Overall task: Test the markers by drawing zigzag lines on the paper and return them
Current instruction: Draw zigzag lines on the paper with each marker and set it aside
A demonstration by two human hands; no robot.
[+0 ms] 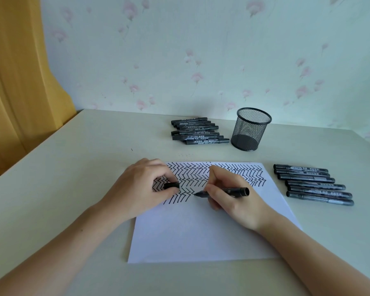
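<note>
The marker (222, 192) lies almost flat in our right hand (233, 195), its tip touching the paper (192, 231) at the end of the lowest zigzag row; our fingers hide the middle of its barrel. Our left hand (141, 186) rests on the sheet's left edge, covering some zigzags, thumb and fingers pinching the cap (171, 185). The label print on the two marker groups, back (198, 130) and right (313, 184), is too small to read. A mesh cup (251, 129) stands on the table (73, 167).
</note>
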